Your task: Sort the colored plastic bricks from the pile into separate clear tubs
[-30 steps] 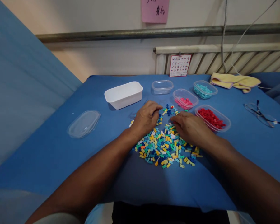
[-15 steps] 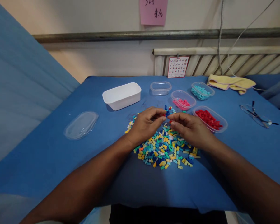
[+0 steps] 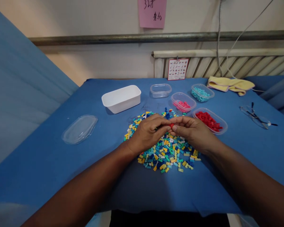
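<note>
My left hand [image 3: 150,130] and my right hand [image 3: 190,130] meet fingertip to fingertip above a loose pile of small toy bricks [image 3: 168,154]. Between their pinched fingers shows a red brick [image 3: 171,125], partly covered, so I cannot tell whether it is one piece or two. The pile is mostly yellow, teal, green, dark blue and white. Just right of my right hand stands a clear tub of red bricks [image 3: 209,121]. Behind it are a tub with pink bricks [image 3: 183,105] and a tub of light blue bricks [image 3: 202,94].
At the back are a white bin [image 3: 121,99] and a clear tub without bricks [image 3: 160,91]. Clear lids [image 3: 80,129] lie at the left. Eyeglasses [image 3: 257,116] and a yellow cloth [image 3: 229,84] rest at the right on the blue table cover [image 3: 49,157].
My hands have come together and their fingertips now meet around the red brick. Half a second ago a small gap lay between them. The view has shifted slightly.
</note>
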The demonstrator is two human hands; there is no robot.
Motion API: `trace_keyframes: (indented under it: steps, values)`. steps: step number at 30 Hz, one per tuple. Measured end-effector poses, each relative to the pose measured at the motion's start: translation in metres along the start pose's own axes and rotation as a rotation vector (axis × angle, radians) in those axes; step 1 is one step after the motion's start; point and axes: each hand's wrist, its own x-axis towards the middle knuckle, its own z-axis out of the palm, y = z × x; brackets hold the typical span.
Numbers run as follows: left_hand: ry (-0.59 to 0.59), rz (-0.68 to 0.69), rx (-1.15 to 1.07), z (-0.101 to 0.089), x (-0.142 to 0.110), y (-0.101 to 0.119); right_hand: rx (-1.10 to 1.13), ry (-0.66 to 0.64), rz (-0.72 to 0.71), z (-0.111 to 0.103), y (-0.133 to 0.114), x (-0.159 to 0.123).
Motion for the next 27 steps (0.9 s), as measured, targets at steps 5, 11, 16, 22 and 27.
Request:
trace_keyframes:
  steps: [5,11,16,22,27]
  values:
    - [-0.014,0.02,0.073,0.0,-0.002,0.003,0.032,0.042,-0.008,0.002,0.002,0.001]
    - [-0.034,0.061,0.079,0.002,-0.003,0.001,-0.021,0.001,-0.034,0.002,0.01,0.004]
    - [-0.059,0.067,0.1,-0.004,-0.003,0.001,-0.273,-0.004,-0.173,0.002,0.014,0.0]
    - [-0.028,-0.143,0.182,-0.018,0.017,-0.007,-0.946,-0.056,-0.653,0.006,0.005,-0.016]
    - [-0.256,-0.134,0.376,-0.006,0.064,-0.032,-1.1,-0.125,-0.87,0.006,-0.001,-0.021]
